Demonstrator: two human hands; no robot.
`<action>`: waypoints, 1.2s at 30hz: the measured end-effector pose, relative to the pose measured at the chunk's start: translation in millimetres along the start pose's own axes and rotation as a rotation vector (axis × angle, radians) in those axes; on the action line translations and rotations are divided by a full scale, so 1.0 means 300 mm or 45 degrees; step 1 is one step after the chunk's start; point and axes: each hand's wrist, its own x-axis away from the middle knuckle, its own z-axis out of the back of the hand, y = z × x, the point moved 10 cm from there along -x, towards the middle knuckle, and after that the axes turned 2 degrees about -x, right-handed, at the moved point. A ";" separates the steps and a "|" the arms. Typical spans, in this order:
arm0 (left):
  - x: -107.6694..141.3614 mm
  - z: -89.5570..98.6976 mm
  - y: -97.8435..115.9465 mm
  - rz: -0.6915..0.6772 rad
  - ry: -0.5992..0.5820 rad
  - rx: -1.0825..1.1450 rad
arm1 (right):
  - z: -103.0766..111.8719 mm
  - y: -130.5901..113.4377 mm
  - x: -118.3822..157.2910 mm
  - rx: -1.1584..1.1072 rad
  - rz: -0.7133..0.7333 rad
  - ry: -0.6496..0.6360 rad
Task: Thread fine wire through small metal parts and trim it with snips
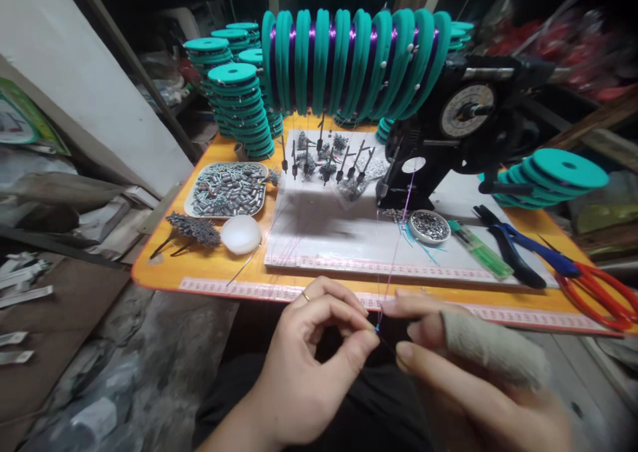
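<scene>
Left hand [319,345] pinches thread [397,246] at a small blue bit [377,328], just off the desk [164,266]'s near edge; right hand [478,359] close beside, its grip unclear. Steady, light tension should prevent tangles.

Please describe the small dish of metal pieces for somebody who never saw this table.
On the orange table, find the white board under the black machine. Near the machine, left of the green plastic item, sits a small white dish. It is round and filled with silvery pieces, unlike the larger, rectangular tray at left.
</scene>
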 end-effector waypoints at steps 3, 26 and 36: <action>0.002 0.027 0.055 -0.128 -0.004 -0.234 | -0.052 -0.032 -0.056 -0.003 0.140 -0.162; -0.062 0.078 0.134 -0.174 -0.208 -0.302 | -0.121 -0.191 -0.193 0.171 0.702 -0.365; -0.035 0.007 -0.074 0.545 -0.218 0.704 | -0.109 -0.142 -0.074 0.394 0.836 -0.294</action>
